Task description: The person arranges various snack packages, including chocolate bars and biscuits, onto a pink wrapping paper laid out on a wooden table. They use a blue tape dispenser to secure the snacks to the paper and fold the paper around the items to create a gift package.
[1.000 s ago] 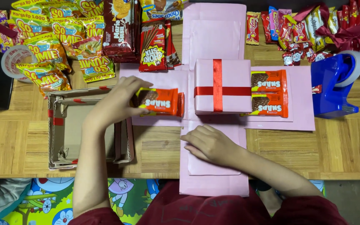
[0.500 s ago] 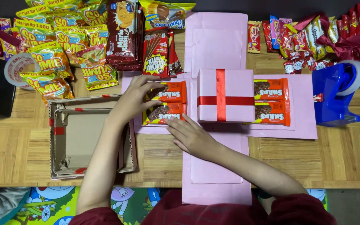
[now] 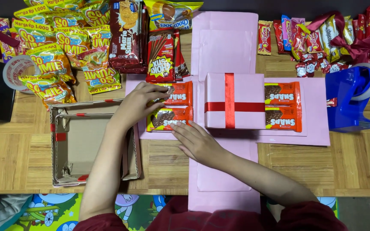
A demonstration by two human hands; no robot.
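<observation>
Orange wafer packets — two of them — lie side by side on the left flap of the unfolded pink paper box, their long axes running 9 to 3 o'clock, one stacked toward 12 of the other. Going from the left, an open cardboard tray sits at the table's 9 o'clock side, and the left hand reaches over its far corner, fingers spread and laid flat on the upper packet's left end, pressing rather than pinching. The lower packet sits just at 12 o'clock of the right hand, whose extended fingers touch its near edge — both hands are in contact, neither closed around anything. At 3 o'clock of the packets stands the pink ribboned cube, touching them, with a matching pair of packets beyond and a blue tape dispenser farther right.
</observation>
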